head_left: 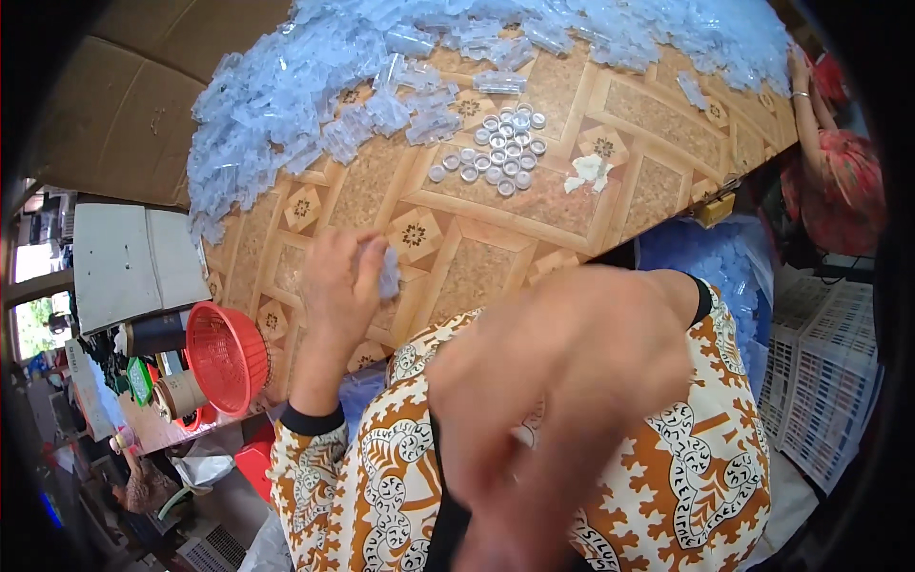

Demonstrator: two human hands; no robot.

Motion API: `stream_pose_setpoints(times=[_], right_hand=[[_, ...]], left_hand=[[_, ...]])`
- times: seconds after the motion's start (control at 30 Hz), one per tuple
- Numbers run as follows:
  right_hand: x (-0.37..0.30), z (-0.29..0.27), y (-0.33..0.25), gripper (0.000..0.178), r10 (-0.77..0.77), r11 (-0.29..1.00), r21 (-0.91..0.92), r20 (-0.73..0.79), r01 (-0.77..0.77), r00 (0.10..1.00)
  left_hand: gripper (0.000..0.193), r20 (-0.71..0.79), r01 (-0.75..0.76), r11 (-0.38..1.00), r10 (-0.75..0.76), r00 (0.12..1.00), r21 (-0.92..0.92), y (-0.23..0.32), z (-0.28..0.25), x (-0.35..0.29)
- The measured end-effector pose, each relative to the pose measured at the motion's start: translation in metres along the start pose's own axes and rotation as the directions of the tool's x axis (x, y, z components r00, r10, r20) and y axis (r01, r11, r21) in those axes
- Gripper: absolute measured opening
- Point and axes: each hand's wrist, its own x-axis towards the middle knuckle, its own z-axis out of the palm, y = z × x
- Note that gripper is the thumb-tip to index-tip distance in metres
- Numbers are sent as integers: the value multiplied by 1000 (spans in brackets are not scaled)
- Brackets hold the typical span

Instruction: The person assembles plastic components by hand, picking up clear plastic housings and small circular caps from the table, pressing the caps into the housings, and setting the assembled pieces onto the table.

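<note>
My left hand [341, 281] is over the near left part of the table, its fingers closed around a clear bluish plastic piece [389, 274]; only one end shows past the thumb. Large and smeared by motion, my right hand [562, 367] is raised close in front of my body, above my lap. Its fingers are too blurred to show whether they hold anything. Beyond both hands lies a cluster of small round silver-white caps [498, 153]. Some crumpled white scraps [588, 173] lie to the right of the caps.
A big heap of clear plastic tubes [276, 114] covers the far and left sides of the patterned table [467, 272]. At the left edge stands a red plastic basket [227, 357]. Clear pieces fill a bag [734, 276] at the right, near white crates [824, 372]. Another person's arm [808, 119] reaches in.
</note>
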Motion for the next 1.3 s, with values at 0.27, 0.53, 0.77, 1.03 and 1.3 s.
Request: stream_pose_setpoints(times=[0.27, 0.53, 0.77, 1.03, 1.3], right_hand=[[-9, -15, 2, 14, -141, 937, -334, -100, 100, 985], [-31, -109, 53, 24, -93, 112, -840, -541, -531, 836], [-7, -148, 86, 18, 209, -490, -708, -662, -508, 720], [-44, -166, 104, 31, -55, -86, -910, -402, -405, 914], [-44, -194, 66, 25, -335, -312, -785, -437, -536, 835]], left_hand=[[19, 207, -44, 991, 18, 978, 123, 21, 24, 57], [21, 339, -21, 991, -24, 940, 128, 16, -2, 32], [21, 273, 118, 992, -123, 954, 33, 9, -5, 43], [44, 180, -302, 948, 282, 943, 97, 12, 47, 97], [43, 302, -81, 997, 72, 951, 17, 17, 39, 92]])
